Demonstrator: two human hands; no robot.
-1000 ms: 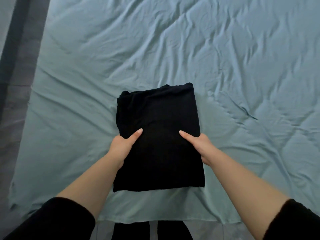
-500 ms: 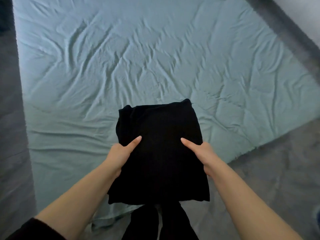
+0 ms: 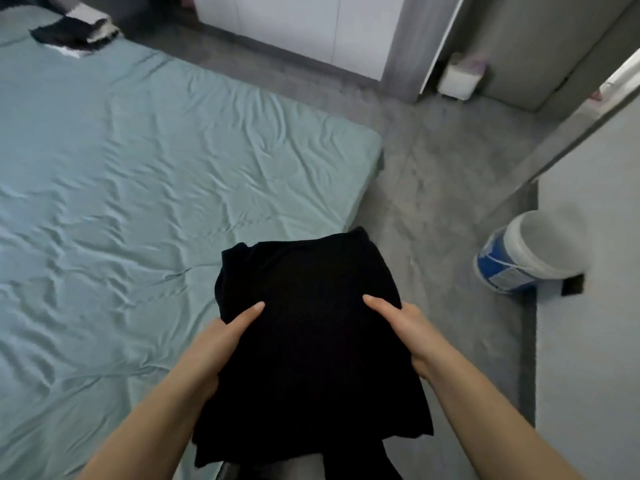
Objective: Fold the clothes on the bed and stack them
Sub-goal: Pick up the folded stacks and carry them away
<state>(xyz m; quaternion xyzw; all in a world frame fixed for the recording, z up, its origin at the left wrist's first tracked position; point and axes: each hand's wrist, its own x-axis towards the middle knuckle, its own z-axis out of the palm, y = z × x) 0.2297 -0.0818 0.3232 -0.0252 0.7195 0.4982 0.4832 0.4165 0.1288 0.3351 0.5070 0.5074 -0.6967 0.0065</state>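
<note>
A folded black garment [image 3: 311,327] is held up in front of me, over the bed's right edge and the floor. My left hand [image 3: 218,344] grips its left side, thumb lying on top and fingers hidden underneath. My right hand [image 3: 405,327] grips its right side the same way. The bed [image 3: 138,174] with its wrinkled teal sheet stretches to the left. At the bed's far left corner lies a pile of black and white clothes [image 3: 74,32].
Grey floor [image 3: 443,188] runs along the bed's right side. A white and blue bucket [image 3: 530,251] stands on the floor beside a pale wall at the right. White cabinet doors [image 3: 301,26] and a small white bin [image 3: 459,79] are at the back.
The garment has been lifted off the sheet with both hands still on its sides. My view has swung to the right, bringing the bed's edge, the floor and the bucket into sight.
</note>
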